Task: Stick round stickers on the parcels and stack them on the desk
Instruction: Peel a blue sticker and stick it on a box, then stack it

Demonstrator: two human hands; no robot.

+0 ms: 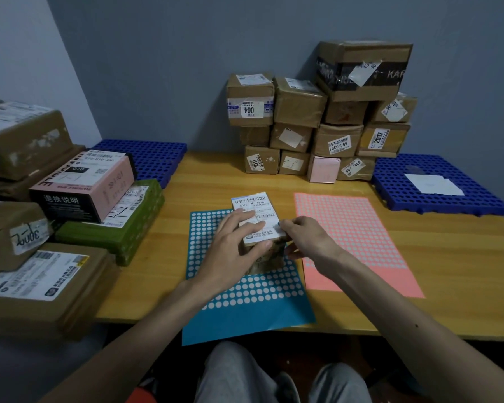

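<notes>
Right now, seated person, both forearms reaching forward over the near edge of the desk [448, 271].

Left hand [239, 245]: palm down on the small parcel [255, 207], fingers spread and bent across its white label, thumb curled against the near side. It grips the box and keeps it upright.

Right hand [306, 239]: comes in from the right, wrist turned inward, forefinger and thumb drawn together at the parcel's upper right edge. A speck of blue shows at the fingertips, a round sticker [277, 224] pinched there and touching the label's edge. The other fingers are tucked loosely under the hand.

The small parcel stands on the blue sticker sheet [245, 292], which overhangs the desk's near edge. Many of the sheet's dots show white. A pink sticker sheet [352, 234] lies flat just beside it on the right.

Stack of parcels [332, 135] against the back wall, several tiers, mostly brown cartons. Another pile of parcels [41, 199] sits off the desk's left side. Blue perforated mats lie at the back left [154, 155] and the far right [437, 199].
</notes>
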